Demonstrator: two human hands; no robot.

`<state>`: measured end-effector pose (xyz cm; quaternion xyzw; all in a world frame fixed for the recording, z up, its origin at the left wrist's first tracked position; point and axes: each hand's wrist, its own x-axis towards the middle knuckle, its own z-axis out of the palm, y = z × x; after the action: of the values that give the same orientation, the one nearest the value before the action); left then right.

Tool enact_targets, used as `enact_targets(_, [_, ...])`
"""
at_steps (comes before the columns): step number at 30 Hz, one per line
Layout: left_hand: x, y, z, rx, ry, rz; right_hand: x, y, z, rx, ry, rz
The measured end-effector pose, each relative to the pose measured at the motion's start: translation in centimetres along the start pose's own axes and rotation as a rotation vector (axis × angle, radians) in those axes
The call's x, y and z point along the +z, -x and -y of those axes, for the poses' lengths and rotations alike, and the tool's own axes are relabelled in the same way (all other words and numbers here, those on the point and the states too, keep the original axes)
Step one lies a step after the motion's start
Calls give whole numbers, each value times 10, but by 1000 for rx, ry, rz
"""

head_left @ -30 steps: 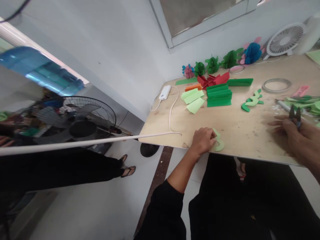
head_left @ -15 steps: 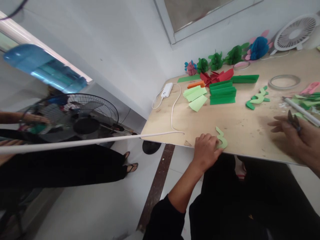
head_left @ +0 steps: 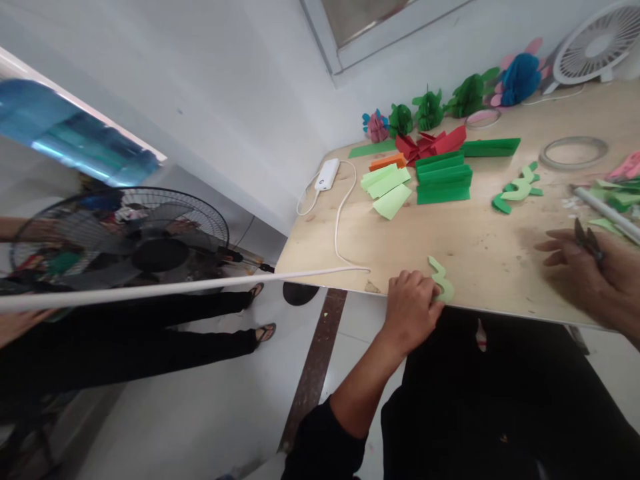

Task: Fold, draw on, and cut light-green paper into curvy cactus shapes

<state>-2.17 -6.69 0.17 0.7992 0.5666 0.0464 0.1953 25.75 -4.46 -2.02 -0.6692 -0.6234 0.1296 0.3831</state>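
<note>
At the near edge of the table (head_left: 350, 230), my left hand (head_left: 411, 305) is closed, its thumb and fingers on a wavy light green paper cutout (head_left: 443, 283). Part of the cutout is hidden behind the fingers. Over the right side of the table is my right hand (head_left: 600, 277), curled around small dark scissors (head_left: 589, 241). Their two blades point up and stand apart; the handles are hidden in the palm. Several light and dark green cutouts (head_left: 519, 190) lie beyond my right hand.
Folded green paper (head_left: 444, 179), light green paper (head_left: 393, 200) and red paper (head_left: 430, 145) lie farther back. Paper figures line the wall near a small white fan (head_left: 600, 47). A tape roll (head_left: 574, 153) lies right. A white cable (head_left: 200, 288) crosses left, by a floor fan (head_left: 160, 257) and another person.
My view has shifted slightly. Both hands keep nearly the same place and grip. At the left, the other person's legs have moved apart.
</note>
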Motion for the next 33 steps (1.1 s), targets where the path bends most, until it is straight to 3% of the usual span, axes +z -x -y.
enact_targets(9, [11, 11, -1, 106, -153, -86, -1, -1, -1, 9, 69, -8])
enact_targets(15, [11, 15, 3, 137, -136, -122, 0, 0, -4, 44, 47, 27])
enact_targets(20, [10, 10, 4, 146, -73, -299, 0, 0, -4, 25, 9, 25])
enact_targets(25, [-2, -33, -10, 169, -67, -479, 0, 0, -3, -4, -32, 2])
enact_targets(33, [-18, -145, -44, 190, -203, -492, 0, 2, 0, 11, -108, -66])
